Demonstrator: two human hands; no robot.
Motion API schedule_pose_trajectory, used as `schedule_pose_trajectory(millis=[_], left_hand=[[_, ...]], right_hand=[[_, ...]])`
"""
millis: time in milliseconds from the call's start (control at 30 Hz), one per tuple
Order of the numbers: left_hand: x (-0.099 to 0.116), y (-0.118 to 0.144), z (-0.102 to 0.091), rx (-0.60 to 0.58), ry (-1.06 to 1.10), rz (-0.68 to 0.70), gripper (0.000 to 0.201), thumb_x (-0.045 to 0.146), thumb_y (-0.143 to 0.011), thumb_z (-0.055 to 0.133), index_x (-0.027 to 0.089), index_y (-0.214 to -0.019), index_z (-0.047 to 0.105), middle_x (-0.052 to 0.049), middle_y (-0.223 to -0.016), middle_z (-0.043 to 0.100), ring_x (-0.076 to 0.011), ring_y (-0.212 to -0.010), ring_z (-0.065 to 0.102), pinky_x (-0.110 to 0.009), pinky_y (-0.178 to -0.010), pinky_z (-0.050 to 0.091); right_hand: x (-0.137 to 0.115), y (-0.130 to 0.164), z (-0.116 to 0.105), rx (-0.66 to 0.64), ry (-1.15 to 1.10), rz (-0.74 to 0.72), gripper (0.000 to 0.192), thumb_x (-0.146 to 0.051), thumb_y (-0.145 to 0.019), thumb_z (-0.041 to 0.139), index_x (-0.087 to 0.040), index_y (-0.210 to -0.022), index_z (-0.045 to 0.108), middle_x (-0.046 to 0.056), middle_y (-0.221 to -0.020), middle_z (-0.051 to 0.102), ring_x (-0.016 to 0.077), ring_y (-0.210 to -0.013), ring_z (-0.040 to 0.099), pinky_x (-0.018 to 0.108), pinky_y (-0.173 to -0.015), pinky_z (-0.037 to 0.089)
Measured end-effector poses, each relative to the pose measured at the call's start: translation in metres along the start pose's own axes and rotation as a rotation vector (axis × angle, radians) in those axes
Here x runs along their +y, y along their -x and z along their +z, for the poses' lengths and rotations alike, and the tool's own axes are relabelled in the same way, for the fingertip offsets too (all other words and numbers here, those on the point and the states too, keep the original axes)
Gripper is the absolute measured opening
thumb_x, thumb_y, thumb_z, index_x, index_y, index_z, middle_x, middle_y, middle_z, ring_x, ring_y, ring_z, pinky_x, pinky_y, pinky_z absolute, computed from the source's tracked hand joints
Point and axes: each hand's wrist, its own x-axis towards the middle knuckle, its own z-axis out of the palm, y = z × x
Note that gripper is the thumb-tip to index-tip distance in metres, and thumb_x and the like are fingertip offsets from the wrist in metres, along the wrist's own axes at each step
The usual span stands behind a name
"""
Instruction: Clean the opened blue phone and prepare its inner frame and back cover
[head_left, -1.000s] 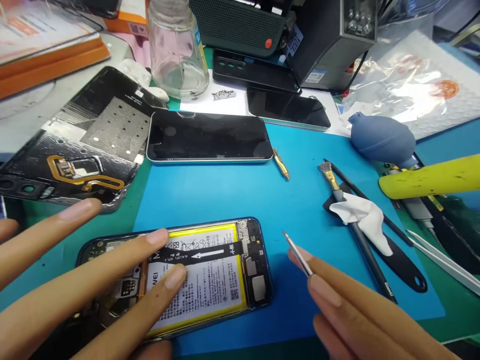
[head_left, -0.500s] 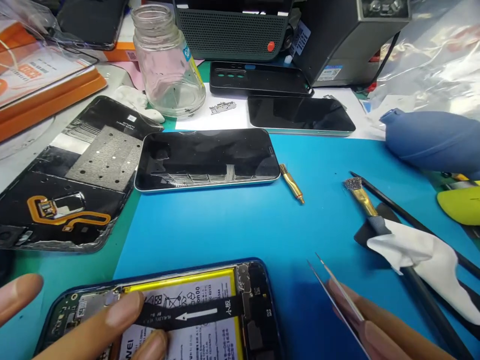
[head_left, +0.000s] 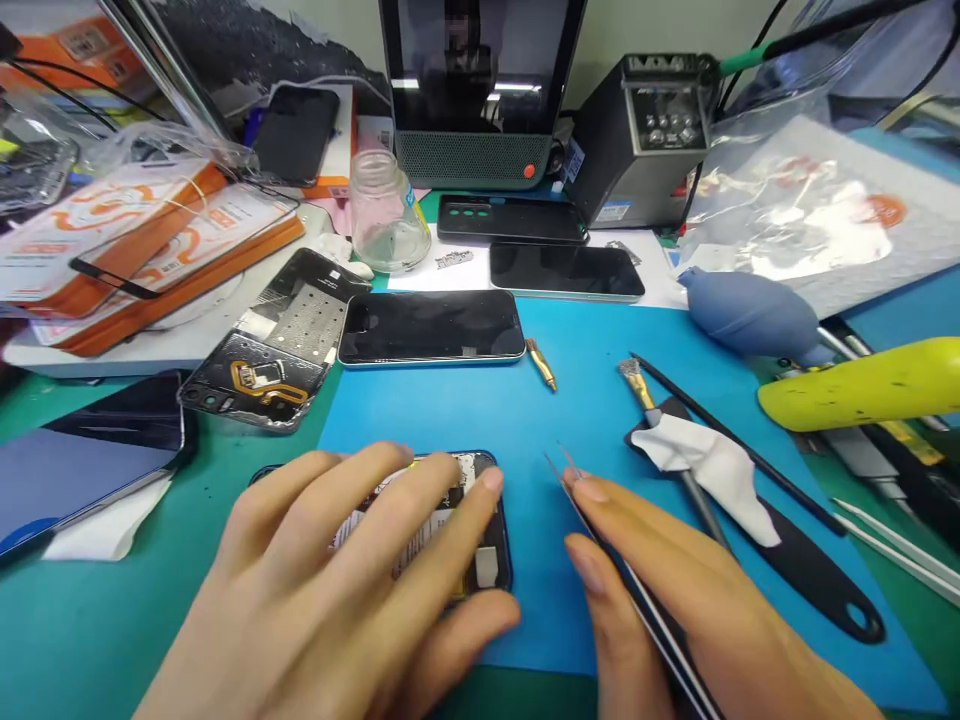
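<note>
An opened phone (head_left: 495, 520) lies face down on the blue mat, its battery and inner parts showing between my fingers. My left hand (head_left: 345, 580) is spread over it, fingers apart, hiding most of the phone. The index fingertip rests near its far right corner, and the thumb is by the near right edge. In my right hand (head_left: 697, 600) a pair of slim tweezers (head_left: 637, 590) is pinched, tips slightly apart. Those tips point away from me over the mat, right of the phone, touching nothing.
A dark-screened phone (head_left: 435, 328) lies beyond, beside a gold brush tip (head_left: 541, 365). Left of it is a detached back cover (head_left: 281, 345). On the right are a cloth-wrapped brush (head_left: 694, 460), black pry tool (head_left: 825, 590), blue air blower (head_left: 754, 312) and white tweezers (head_left: 900, 550). A glass jar (head_left: 390, 215) stands behind.
My left hand has moved rightward across the opened phone and covers most of it. My right hand still holds the tweezers. The camera takes in more of the bench.
</note>
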Motion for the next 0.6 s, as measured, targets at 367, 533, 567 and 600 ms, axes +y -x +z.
schedule_pose_trajectory(millis=[367,533,567,600], left_hand=[[-0.015,-0.023,-0.025,0.009,-0.193,-0.051,0.039,0.024,-0.106,0.064,0.021,-0.145,0.064,-0.012,-0.144,0.067,-0.0361,-0.143,0.054,-0.054,-0.117,0.035],[-0.061,0.009,-0.047,0.247,-0.106,-0.089,0.025,0.011,-0.092,0.080,0.023,-0.113,0.074,0.000,-0.118,0.077,-0.0227,-0.115,0.073,-0.044,-0.107,0.057],[-0.067,0.018,-0.051,0.239,-0.118,-0.147,0.020,0.013,-0.095,0.077,0.024,-0.111,0.075,0.003,-0.116,0.078,-0.0220,-0.113,0.074,-0.045,-0.107,0.058],[-0.070,0.027,-0.054,0.242,-0.119,-0.236,0.014,0.018,-0.098,0.072,0.025,-0.109,0.076,0.005,-0.113,0.078,-0.0221,-0.111,0.074,-0.047,-0.107,0.057]], right_hand=[[-0.029,-0.006,0.000,0.218,-0.063,0.073,0.015,-0.011,-0.101,0.074,-0.014,-0.116,0.076,0.004,-0.113,0.084,0.0135,-0.103,0.081,0.020,-0.100,0.058],[-0.025,-0.006,0.002,0.225,-0.097,0.040,0.014,-0.010,-0.102,0.073,-0.012,-0.115,0.076,0.006,-0.111,0.083,0.0141,-0.101,0.081,0.022,-0.099,0.057],[-0.024,-0.005,0.002,0.226,-0.093,0.040,0.014,-0.011,-0.102,0.073,-0.012,-0.115,0.076,0.005,-0.111,0.083,0.0139,-0.100,0.080,0.022,-0.099,0.057],[-0.024,-0.005,0.003,0.223,-0.086,0.038,0.014,-0.012,-0.102,0.074,-0.012,-0.116,0.076,0.005,-0.112,0.083,0.0136,-0.099,0.080,0.021,-0.100,0.056]])
